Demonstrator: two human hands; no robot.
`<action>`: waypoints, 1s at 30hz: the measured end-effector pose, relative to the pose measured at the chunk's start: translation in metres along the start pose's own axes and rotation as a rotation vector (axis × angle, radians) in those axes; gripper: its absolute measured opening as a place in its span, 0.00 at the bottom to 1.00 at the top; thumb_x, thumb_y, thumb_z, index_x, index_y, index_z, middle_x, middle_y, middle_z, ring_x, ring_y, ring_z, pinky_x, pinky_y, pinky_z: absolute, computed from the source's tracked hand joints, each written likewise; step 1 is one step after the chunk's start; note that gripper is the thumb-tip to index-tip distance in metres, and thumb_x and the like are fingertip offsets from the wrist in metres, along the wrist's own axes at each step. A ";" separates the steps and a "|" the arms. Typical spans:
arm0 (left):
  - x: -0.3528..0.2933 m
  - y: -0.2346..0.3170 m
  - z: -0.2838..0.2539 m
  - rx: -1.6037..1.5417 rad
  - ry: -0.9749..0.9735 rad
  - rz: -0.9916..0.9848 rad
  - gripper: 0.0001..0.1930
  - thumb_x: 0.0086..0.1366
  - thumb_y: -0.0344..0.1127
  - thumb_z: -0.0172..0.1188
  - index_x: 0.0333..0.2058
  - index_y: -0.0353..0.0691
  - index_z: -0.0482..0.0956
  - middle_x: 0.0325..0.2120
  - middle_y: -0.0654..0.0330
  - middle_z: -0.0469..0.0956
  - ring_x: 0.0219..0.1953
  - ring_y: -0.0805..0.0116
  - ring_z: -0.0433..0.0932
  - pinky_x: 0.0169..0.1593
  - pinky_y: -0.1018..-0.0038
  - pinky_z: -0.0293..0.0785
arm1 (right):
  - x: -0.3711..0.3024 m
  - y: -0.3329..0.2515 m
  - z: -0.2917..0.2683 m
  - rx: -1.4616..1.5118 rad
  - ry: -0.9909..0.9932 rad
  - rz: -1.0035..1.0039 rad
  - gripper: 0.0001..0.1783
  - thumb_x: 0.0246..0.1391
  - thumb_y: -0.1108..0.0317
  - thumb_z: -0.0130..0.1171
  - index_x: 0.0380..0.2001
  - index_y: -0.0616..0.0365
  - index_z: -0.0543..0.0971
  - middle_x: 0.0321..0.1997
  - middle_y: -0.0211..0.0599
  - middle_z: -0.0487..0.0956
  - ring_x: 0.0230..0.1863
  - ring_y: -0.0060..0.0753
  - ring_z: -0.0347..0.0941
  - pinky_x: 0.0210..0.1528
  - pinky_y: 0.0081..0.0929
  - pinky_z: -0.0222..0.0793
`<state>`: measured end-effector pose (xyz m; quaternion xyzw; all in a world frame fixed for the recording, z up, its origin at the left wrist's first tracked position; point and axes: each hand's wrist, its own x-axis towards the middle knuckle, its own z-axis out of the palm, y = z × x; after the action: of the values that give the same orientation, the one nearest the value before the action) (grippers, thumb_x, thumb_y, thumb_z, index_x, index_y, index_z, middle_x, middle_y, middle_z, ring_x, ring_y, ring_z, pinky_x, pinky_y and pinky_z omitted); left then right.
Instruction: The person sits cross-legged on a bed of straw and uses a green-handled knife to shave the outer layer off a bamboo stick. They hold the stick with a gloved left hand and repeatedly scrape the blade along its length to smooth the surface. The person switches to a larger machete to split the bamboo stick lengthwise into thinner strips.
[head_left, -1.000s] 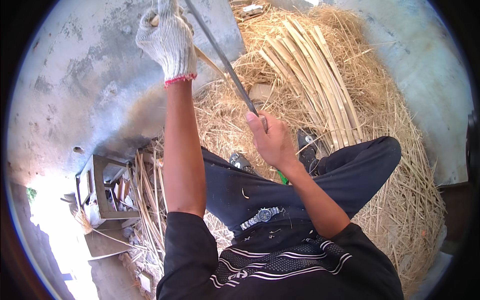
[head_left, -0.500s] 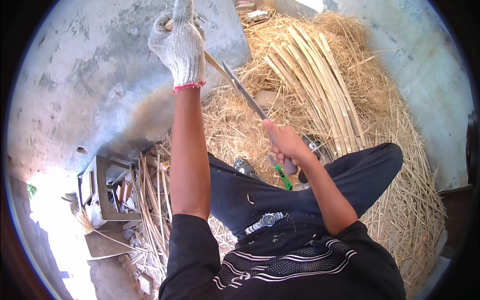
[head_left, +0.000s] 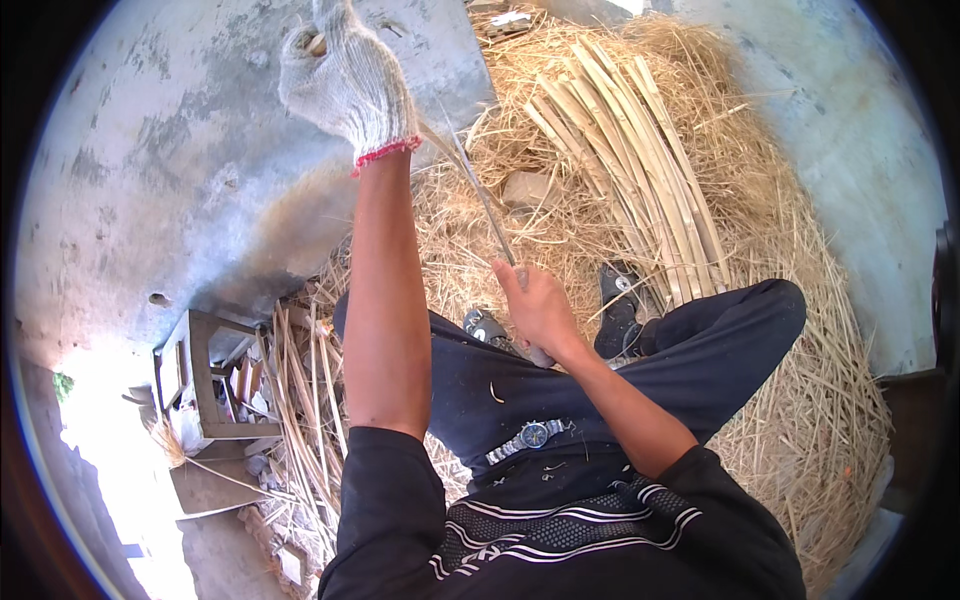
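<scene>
My left hand point(head_left: 358, 88), in a white knitted glove with a red cuff, is closed at the upper left, my arm stretched out. It grips a thin tan strip point(head_left: 438, 146), bamboo by its look, that slants down behind the wrist toward the straw. My bare right hand point(head_left: 543, 312) is wrapped round the handle of a long knife point(head_left: 482, 187). The blade points up and left, and it crosses close to the strip; whether they touch I cannot tell. A small tan bit shows between the gloved thumb and fingers.
Split pale bamboo strips point(head_left: 640, 165) lie bundled on loose straw point(head_left: 800, 440). A brick-like block point(head_left: 528, 190) sits beyond the knife. A metal watch point(head_left: 531, 437) rests on my lap. Left are a box-like wooden frame point(head_left: 205, 385), more thin strips point(head_left: 300, 400) and a grey wall point(head_left: 190, 170).
My right hand and the knife have moved left and down, toward my lap. My gloved hand has shifted slightly and tilted left. The green-handled cutter below the right hand is now hidden.
</scene>
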<state>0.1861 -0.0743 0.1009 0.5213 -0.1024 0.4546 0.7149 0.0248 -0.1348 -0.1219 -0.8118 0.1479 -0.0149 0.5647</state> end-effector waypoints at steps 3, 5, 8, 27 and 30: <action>0.025 -0.020 -0.025 0.200 -0.058 0.138 0.23 0.64 0.42 0.66 0.16 0.45 0.64 0.11 0.70 0.61 0.13 0.79 0.58 0.18 0.79 0.54 | -0.013 -0.029 -0.012 0.176 -0.120 0.031 0.34 0.65 0.41 0.49 0.17 0.61 0.69 0.10 0.36 0.69 0.09 0.29 0.68 0.12 0.29 0.62; 0.016 -0.018 -0.014 0.209 -0.048 0.134 0.24 0.64 0.42 0.66 0.15 0.45 0.61 0.10 0.70 0.61 0.13 0.80 0.56 0.18 0.78 0.53 | -0.014 -0.002 -0.003 0.032 0.055 -0.083 0.33 0.64 0.41 0.50 0.21 0.64 0.72 0.14 0.44 0.72 0.11 0.36 0.70 0.17 0.36 0.64; 0.005 -0.012 -0.007 0.162 -0.027 0.124 0.25 0.63 0.43 0.66 0.15 0.45 0.61 0.11 0.70 0.61 0.12 0.80 0.55 0.17 0.78 0.53 | -0.012 -0.007 -0.009 0.288 -0.110 0.141 0.33 0.64 0.40 0.50 0.21 0.63 0.72 0.14 0.42 0.72 0.12 0.34 0.69 0.17 0.35 0.64; 0.015 -0.019 0.009 0.095 0.048 0.165 0.21 0.68 0.41 0.63 0.17 0.47 0.67 0.15 0.75 0.60 0.19 0.83 0.54 0.23 0.79 0.49 | -0.014 -0.005 0.013 0.185 -0.017 0.069 0.33 0.63 0.44 0.53 0.22 0.69 0.74 0.16 0.53 0.73 0.20 0.50 0.73 0.27 0.44 0.65; 0.016 -0.017 0.005 0.025 0.054 0.153 0.20 0.67 0.40 0.63 0.17 0.46 0.68 0.15 0.75 0.61 0.19 0.84 0.55 0.23 0.79 0.50 | -0.015 -0.014 0.007 0.175 -0.014 0.057 0.34 0.64 0.44 0.52 0.22 0.70 0.73 0.16 0.53 0.73 0.20 0.50 0.73 0.27 0.44 0.65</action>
<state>0.2094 -0.0704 0.1023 0.5082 -0.1169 0.5232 0.6740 0.0148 -0.1198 -0.1096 -0.7548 0.1650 -0.0063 0.6348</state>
